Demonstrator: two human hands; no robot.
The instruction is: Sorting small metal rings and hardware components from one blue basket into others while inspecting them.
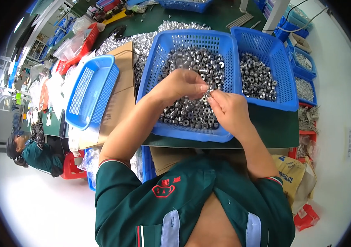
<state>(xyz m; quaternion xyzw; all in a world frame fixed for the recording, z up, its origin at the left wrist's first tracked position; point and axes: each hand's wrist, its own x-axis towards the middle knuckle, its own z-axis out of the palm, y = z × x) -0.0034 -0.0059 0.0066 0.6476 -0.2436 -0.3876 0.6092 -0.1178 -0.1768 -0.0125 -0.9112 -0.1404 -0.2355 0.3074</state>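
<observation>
Both my hands meet over a blue perforated basket (226,53) heaped with small ring-shaped metal parts (192,108). The fingers of my left hand (178,87) are pinched at the tips; what is between them is too small to make out. My right hand (231,110) is closed, thumb against forefinger, on a small shiny metal part (208,92) whose exact shape is mostly covered. The two sets of fingertips almost touch each other, just above the heap.
Right of it stands a second blue basket (286,82) with similar metal parts (257,76). An empty blue basket (71,92) rests on cardboard (120,88) at the left. Behind lies a pile of shiny metal pieces (117,45). Another person (39,154) sits far left.
</observation>
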